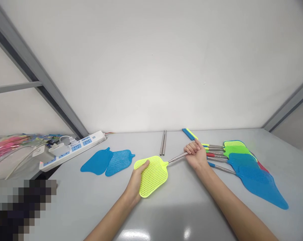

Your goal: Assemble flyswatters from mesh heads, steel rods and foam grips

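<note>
My left hand (137,177) grips the yellow-green perforated head of a fly swatter (154,175), thumb on top. A thin metal rod (177,157) runs from the head's neck to my right hand (195,154), whose fingers are curled around its far end. That end is hidden in the fist. Left of my hands, two loose blue swatter heads (97,162) lie on the grey table (181,214). Beyond the held swatter are two bare metal rods (163,143), side by side. Blue and yellow handle grips (190,134) lie behind my right hand.
Several whole fly swatters (257,177) in blue, green, yellow and red lie overlapping at the right. A white power strip (75,149) with plugs sits at the left, near plastic-wrapped pink items (6,147). A white wall (151,73) rises behind the table.
</note>
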Demonstrator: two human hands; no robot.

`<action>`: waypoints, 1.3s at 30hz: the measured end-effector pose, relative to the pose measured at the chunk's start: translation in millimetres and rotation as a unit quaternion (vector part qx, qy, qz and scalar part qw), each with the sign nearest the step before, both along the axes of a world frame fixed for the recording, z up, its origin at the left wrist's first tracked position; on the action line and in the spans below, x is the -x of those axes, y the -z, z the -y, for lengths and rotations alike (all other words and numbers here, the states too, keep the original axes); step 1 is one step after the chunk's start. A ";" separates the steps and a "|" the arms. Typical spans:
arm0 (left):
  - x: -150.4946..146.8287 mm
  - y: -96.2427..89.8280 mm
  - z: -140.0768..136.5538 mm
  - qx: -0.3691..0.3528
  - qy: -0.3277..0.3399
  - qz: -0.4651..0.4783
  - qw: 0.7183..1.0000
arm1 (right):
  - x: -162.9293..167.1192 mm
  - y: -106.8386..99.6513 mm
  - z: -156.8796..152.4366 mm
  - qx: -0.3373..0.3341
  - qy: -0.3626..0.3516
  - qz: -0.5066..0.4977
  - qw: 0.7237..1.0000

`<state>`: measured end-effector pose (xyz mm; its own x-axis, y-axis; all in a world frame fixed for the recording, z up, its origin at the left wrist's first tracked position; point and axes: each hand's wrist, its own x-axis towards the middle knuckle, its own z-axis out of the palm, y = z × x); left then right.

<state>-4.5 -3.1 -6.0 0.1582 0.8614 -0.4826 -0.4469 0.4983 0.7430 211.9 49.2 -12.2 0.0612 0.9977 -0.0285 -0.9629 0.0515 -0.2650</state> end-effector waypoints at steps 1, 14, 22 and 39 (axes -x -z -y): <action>-0.4 -0.6 0.6 0.004 0.000 0.001 1.000 | 0.2 -1.0 0.6 -0.005 0.002 0.005 1.000; -1.0 -7.4 2.3 0.028 0.000 -0.011 1.000 | 3.9 -3.3 2.1 -0.019 0.016 0.068 0.997; 1.5 -5.5 2.5 0.037 0.007 -0.020 0.999 | 6.4 -2.1 4.0 -0.019 0.013 0.036 0.999; 1.9 -12.7 1.7 0.060 0.021 -0.043 0.997 | 15.1 -0.6 8.9 -0.014 0.048 0.081 0.995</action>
